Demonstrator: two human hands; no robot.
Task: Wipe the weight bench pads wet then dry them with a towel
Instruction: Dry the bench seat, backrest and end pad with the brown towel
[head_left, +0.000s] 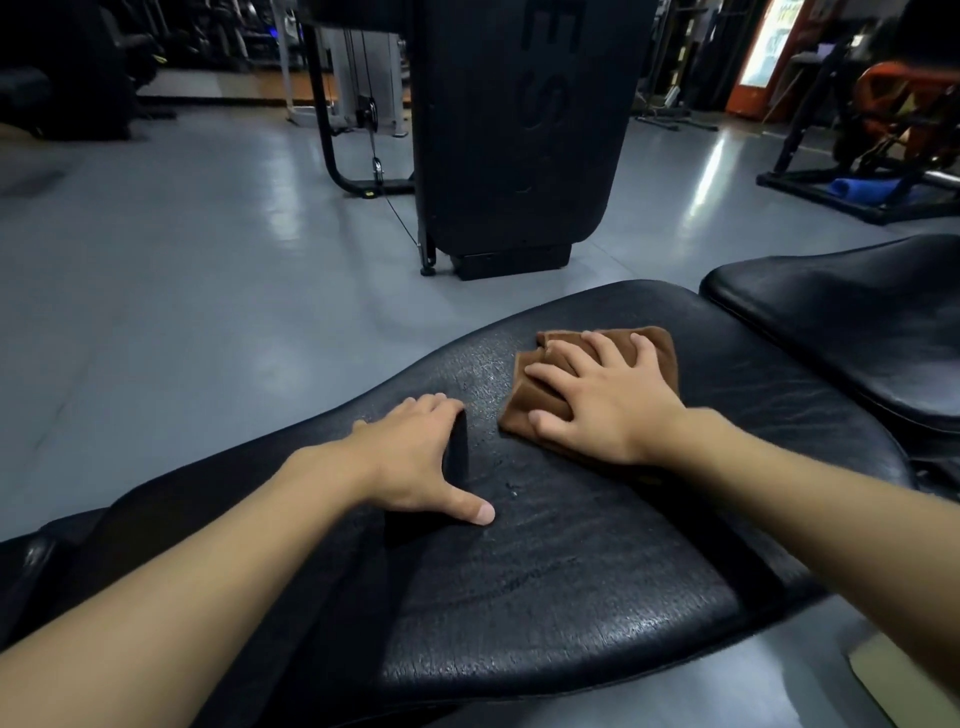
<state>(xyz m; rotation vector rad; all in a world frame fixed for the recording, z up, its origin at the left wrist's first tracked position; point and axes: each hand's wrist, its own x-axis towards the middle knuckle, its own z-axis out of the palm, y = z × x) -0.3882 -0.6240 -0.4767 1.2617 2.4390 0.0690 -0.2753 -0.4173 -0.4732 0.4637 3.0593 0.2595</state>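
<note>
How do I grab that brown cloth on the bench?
Probably pinch the cloth at its folded left edge, coming from the left: it lies flat on the pad, and the right hand covers its middle.

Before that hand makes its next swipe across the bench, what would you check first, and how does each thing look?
1. Brown cloth pinned under the right hand: ok, spread fingers press it flat on the bench pad.
2. Left hand out of the cloth's way: ok, it rests flat on the pad, apart from the cloth.
3. Pad surface dry: not ok, small droplets glisten between the hands.
4. Cloth wet or dry: cannot tell.
5. Neighbouring pad already wiped: cannot tell.
</note>
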